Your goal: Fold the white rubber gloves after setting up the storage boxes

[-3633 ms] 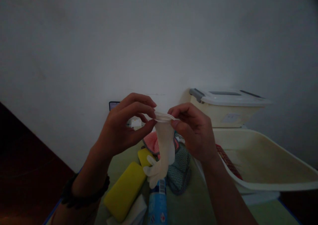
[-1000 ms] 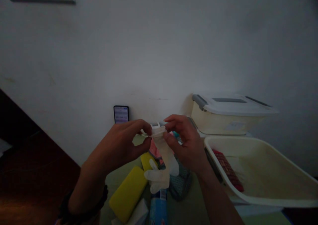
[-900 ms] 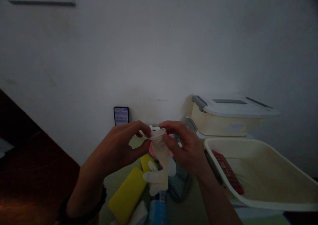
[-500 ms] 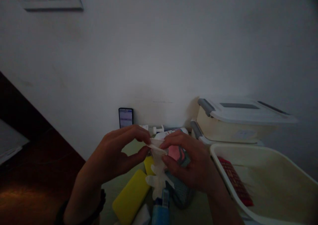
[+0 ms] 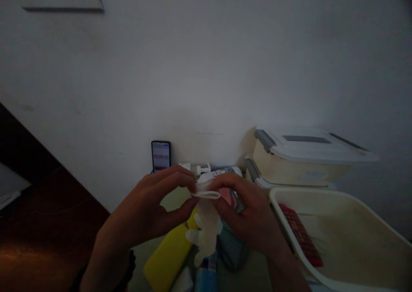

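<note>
A thin white glove (image 5: 207, 227) hangs fingers-down between my two hands. My left hand (image 5: 151, 210) pinches the left side of its cuff with thumb and fingers closed. My right hand (image 5: 249, 217) pinches the right side of the cuff, so the opening is held slightly apart. Under the glove lie a yellow sponge (image 5: 167, 255), a blue bottle (image 5: 206, 275) and a teal and pink cloth (image 5: 233, 244) on a green mat.
A cream basin (image 5: 350, 223) with a dark red item (image 5: 301, 236) stands at the right. Behind it sits a lidded cream box (image 5: 302, 156). A lit phone (image 5: 161, 155) leans on the white wall, beside a pump bottle (image 5: 199, 169). Dark wooden floor lies at left.
Both hands and the glove have sunk lower in the view and come closer to the things on the mat. The cuff is now held as a small open loop.
</note>
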`<state>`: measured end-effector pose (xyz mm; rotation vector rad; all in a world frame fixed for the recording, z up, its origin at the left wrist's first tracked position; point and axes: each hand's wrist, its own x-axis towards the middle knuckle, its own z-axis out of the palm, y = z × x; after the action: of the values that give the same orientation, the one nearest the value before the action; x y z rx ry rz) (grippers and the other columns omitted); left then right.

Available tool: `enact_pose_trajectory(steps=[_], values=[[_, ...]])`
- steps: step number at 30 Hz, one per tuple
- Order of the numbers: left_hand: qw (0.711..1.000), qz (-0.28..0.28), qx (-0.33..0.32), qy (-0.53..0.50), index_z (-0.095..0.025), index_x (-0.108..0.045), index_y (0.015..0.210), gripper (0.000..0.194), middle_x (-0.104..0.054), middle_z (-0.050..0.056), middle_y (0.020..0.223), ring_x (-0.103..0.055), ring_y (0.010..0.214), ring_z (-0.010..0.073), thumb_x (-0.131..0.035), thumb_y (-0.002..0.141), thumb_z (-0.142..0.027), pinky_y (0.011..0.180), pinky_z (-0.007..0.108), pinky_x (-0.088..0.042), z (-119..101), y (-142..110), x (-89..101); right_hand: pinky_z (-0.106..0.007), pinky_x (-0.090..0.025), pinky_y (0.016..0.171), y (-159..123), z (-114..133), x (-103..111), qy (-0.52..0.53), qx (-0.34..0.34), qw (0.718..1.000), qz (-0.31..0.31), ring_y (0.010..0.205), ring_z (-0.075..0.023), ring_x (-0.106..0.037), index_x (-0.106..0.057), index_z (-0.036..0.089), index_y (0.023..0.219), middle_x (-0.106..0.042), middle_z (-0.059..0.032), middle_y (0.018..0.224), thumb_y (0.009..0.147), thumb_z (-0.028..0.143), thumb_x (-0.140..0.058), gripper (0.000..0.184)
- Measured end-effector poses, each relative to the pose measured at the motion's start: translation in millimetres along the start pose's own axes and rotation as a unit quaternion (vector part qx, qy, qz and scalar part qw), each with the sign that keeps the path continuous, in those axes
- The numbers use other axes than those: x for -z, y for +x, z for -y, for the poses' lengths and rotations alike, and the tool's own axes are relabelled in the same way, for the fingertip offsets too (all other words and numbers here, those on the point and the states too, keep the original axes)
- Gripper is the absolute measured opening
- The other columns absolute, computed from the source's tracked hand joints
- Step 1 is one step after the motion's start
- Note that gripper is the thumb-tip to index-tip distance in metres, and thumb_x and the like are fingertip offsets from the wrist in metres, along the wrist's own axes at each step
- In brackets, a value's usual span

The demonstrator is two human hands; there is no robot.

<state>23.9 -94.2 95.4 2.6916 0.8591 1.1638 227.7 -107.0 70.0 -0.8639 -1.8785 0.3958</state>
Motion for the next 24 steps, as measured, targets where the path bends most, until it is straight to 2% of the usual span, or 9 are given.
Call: enact_pose_trajectory(steps=[2,4,6,8,12,15,18,21,24], values=[[1.000,0.002,0.006,-0.004,-0.022,-0.053,0.097,0.023,-0.065,0.002,0.097,-0.064,0.089,0.0128,-0.061,0.081,-0.009,0.076,0.023,-0.053,1.1,0.7,-1.5,-0.028,-0.048,0.067,0.5,0.7,-1.2,-0.006,-0.007,1.000,-0.010,0.076,-0.0154,-0.066,-0.060,0.023,0.091,-0.070,0.0003,0.084,0.081,0.014,-0.059,0.013],[0.999,-0.040,0.026,0.004,-0.021,-0.051,0.099,0.023,-0.061,0.003,0.098,-0.063,0.086,0.0136,-0.063,0.080,-0.013,0.072,0.024,-0.053,0.4,1.6,-2.9,-0.028,-0.047,0.065,1.3,1.5,-3.3,-0.024,-0.023,0.998,-0.045,0.072,-0.0151,-0.065,-0.060,0.023,0.087,-0.070,0.0007,0.080,0.080,0.015,-0.062,0.011],[0.994,-0.090,0.057,0.022,-0.021,-0.050,0.092,0.018,-0.058,0.001,0.087,-0.060,0.073,0.0119,-0.063,0.080,-0.015,0.062,0.023,-0.052,-2.5,2.4,-3.9,-0.028,-0.047,0.064,2.2,2.5,-6.3,-0.046,-0.047,0.993,-0.093,0.070,-0.0157,-0.065,-0.059,0.023,0.084,-0.070,0.0004,0.077,0.079,0.016,-0.063,0.009],[0.993,-0.088,0.069,0.021,-0.021,-0.050,0.083,0.012,-0.056,-0.002,0.075,-0.056,0.062,0.0097,-0.061,0.083,-0.015,0.055,0.021,-0.050,-6.7,3.4,-5.0,-0.029,-0.047,0.064,2.7,3.8,-9.7,-0.059,-0.063,0.988,-0.126,0.069,-0.0165,-0.066,-0.060,0.022,0.084,-0.070,-0.0002,0.076,0.078,0.017,-0.064,0.009],[0.996,-0.024,0.073,-0.045,-0.021,-0.055,0.090,0.010,-0.064,0.000,0.085,-0.063,0.070,0.0105,-0.062,0.084,-0.019,0.062,0.021,-0.056,-12.5,6.0,-10.1,-0.029,-0.049,0.069,0.5,7.3,-12.0,-0.030,-0.017,0.994,-0.100,0.079,-0.0166,-0.067,-0.062,0.021,0.095,-0.072,-0.0021,0.087,0.076,0.016,-0.064,0.019],[0.991,-0.044,0.103,-0.079,-0.021,-0.055,0.096,0.020,-0.066,0.000,0.090,-0.067,0.071,0.0112,-0.068,0.081,-0.024,0.061,0.020,-0.058,-13.1,7.6,-14.2,-0.029,-0.049,0.082,-2.6,9.7,-7.8,0.002,0.019,0.998,-0.061,0.095,-0.0161,-0.066,-0.060,0.021,0.108,-0.071,-0.0031,0.103,0.080,0.013,-0.058,0.030],[0.986,-0.077,0.124,-0.086,-0.021,-0.056,0.091,0.013,-0.067,-0.003,0.085,-0.067,0.065,0.0088,-0.065,0.082,-0.020,0.055,0.015,-0.056,-13.6,8.3,-14.7,-0.027,-0.047,0.087,-4.2,10.0,-2.9,0.013,0.020,0.999,-0.046,0.100,-0.0141,-0.066,-0.061,0.024,0.109,-0.072,-0.0006,0.106,0.085,0.014,-0.054,0.027],[0.983,-0.102,0.137,-0.065,-0.022,-0.057,0.088,0.013,-0.067,-0.005,0.081,-0.066,0.064,0.0059,-0.063,0.082,-0.012,0.058,0.011,-0.054,-13.8,7.5,-11.7,-0.026,-0.049,0.079,-4.6,6.7,-2.5,0.017,-0.008,0.997,-0.077,0.088,-0.0130,-0.067,-0.063,0.026,0.099,-0.072,0.0019,0.094,0.084,0.018,-0.061,0.017],[0.979,-0.133,0.149,-0.051,-0.022,-0.057,0.090,0.016,-0.066,-0.006,0.082,-0.065,0.070,0.0052,-0.062,0.081,-0.010,0.066,0.011,-0.053,-11.6,4.5,-8.4,-0.026,-0.051,0.071,-5.3,1.7,-5.6,0.059,-0.063,0.985,-0.148,0.079,-0.0136,-0.065,-0.062,0.027,0.089,-0.068,0.0028,0.082,0.080,0.024,-0.069,0.011]])
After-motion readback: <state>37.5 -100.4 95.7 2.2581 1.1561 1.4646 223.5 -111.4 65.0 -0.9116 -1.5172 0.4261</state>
